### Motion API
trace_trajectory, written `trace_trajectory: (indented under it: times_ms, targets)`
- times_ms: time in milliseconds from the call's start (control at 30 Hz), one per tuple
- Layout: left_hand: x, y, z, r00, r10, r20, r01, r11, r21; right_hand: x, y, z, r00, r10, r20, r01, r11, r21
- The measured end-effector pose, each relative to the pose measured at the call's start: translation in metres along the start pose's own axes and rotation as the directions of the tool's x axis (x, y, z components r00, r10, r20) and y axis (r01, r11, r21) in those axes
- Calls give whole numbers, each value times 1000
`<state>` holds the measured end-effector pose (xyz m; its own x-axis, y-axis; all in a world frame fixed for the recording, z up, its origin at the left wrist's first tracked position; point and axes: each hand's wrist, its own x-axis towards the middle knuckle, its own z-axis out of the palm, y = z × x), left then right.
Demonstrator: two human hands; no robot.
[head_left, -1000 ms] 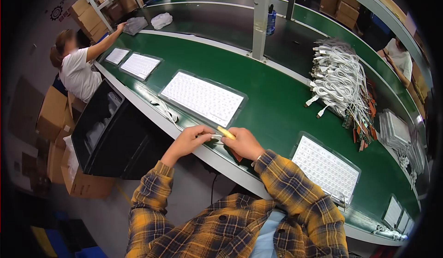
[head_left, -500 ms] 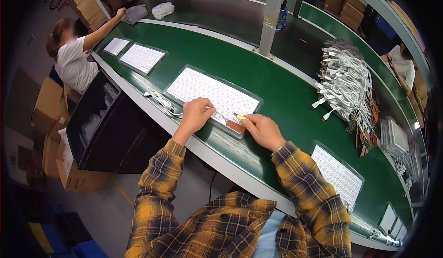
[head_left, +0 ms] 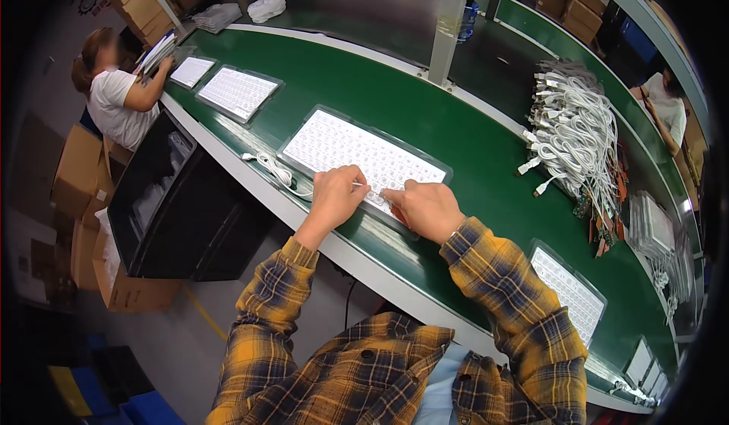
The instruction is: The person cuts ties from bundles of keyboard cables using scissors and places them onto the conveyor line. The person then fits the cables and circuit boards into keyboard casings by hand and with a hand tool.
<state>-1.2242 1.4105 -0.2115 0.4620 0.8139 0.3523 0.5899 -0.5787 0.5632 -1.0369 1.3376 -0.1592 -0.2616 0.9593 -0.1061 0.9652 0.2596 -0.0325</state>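
In front of me a white keyboard panel (head_left: 357, 148) lies in a clear plastic tray on the green belt. Over its near edge, my left hand (head_left: 336, 203) is closed, thumb and finger pinching a thin white cable end. The coiled white cable (head_left: 275, 170) lies on the belt to the left, and its lead runs under this hand. My right hand (head_left: 427, 211) is bent over the panel's near right corner, fingertips close to the left hand's. Whatever it grips is hidden. A reddish-brown board (head_left: 398, 214) shows partly beneath it.
More trayed keyboard panels lie on the green belt (head_left: 486, 182), to the left (head_left: 238, 92) and right (head_left: 569, 292). A heap of white USB cables (head_left: 573, 132) is at the right. A black bin (head_left: 190, 212) stands below left. A co-worker (head_left: 118, 91) sits at far left.
The keyboard panel has shifted slightly right. My right hand has turned inward over the brown board, and its yellow item no longer shows. The co-worker's arm has come down from the plastic bags.
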Motion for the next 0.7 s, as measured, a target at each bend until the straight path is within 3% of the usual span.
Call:
trace_trajectory:
  times_ms: [200,333,533,700]
  targets:
    - [-4,14,-3,993,-109,39,112,989,-97,-5,10,-8,995,-41,86,39,999,24]
    - [-6,25,1,992,-116,46,120,990,-79,-13,13,2,995,8,-98,4,992,129]
    - [-11,31,8,998,-62,26,63,997,-53,-22,6,-4,999,24,-40,-22,998,57]
    - [-16,41,8,998,-57,20,58,997,-51,-33,13,6,995,31,-98,-15,987,158]
